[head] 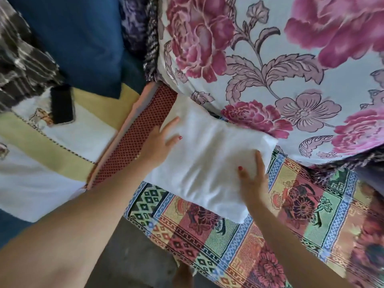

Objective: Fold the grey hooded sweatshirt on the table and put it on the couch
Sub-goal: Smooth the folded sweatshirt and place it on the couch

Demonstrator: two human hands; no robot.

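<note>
A pale, near-white folded garment (203,163), apparently the folded sweatshirt, lies as a neat rectangle on the couch's patterned cover (291,225). My left hand (162,142) rests flat on its left edge, fingers spread. On the garment's right edge lies my right hand (252,179), also flat with fingers apart. Neither hand grips the cloth; both press on top of it. No hood or sleeves show.
A big floral cushion or duvet (280,59) rises just behind the garment. To the left lie a red dotted cloth (133,140), yellow-and-white fabric (62,146), a black phone (62,103) and a blue cushion (79,38). Grey floor (133,256) shows below.
</note>
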